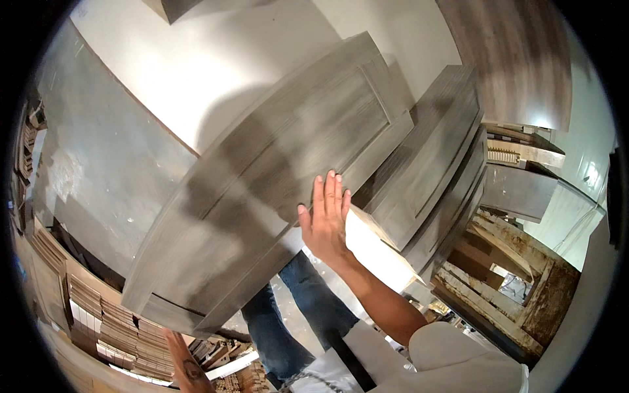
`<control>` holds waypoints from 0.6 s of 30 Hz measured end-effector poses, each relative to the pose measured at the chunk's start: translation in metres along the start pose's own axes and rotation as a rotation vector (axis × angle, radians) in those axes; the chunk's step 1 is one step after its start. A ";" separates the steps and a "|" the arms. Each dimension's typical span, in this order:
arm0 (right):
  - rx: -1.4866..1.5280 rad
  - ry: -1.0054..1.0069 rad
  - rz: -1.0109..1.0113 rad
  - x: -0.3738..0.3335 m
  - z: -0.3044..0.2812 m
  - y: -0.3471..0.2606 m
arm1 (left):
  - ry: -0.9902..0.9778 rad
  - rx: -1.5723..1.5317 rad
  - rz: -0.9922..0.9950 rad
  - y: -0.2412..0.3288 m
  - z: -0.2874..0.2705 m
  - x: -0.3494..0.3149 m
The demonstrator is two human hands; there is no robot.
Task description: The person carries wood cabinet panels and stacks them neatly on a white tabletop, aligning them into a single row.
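Observation:
A long grey-brown wooden cabinet door (275,157) with a recessed panel slants across the middle of the view. My right hand (325,223) lies against its near side edge and face, fingers stretched out and flat, not wrapped round it. At the door's lower left end, my left hand (178,344) reaches up to the bottom edge. Its fingers are hidden behind the door, so their grip does not show. To the right of the door stand similar grey-brown panelled pieces (436,164), set close together.
Cut wooden strips (118,327) are stacked at the lower left. A worn wooden frame (524,288) stands at the right. Behind the door are a bright white surface (196,65) and a scuffed grey surface (98,157). A brown wood-grain board (517,59) is at the upper right.

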State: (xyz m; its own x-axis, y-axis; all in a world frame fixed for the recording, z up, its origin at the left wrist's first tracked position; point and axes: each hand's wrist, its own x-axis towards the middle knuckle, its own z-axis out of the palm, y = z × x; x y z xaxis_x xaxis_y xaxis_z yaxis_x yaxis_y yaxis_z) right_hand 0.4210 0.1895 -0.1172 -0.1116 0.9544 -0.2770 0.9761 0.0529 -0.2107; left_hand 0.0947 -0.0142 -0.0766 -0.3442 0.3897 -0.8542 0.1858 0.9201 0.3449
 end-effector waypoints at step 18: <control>-0.033 0.043 0.429 0.110 -0.072 0.132 | -0.169 0.063 0.390 0.074 0.180 0.106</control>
State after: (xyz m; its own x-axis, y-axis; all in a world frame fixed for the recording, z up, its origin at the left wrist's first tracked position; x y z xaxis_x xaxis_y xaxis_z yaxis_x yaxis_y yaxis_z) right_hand 0.5510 0.3228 -0.1085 0.3129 0.9033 -0.2935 0.9379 -0.3427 -0.0548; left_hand 0.2377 0.0883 -0.2116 -0.0821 0.6908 -0.7184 0.3296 0.6991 0.6346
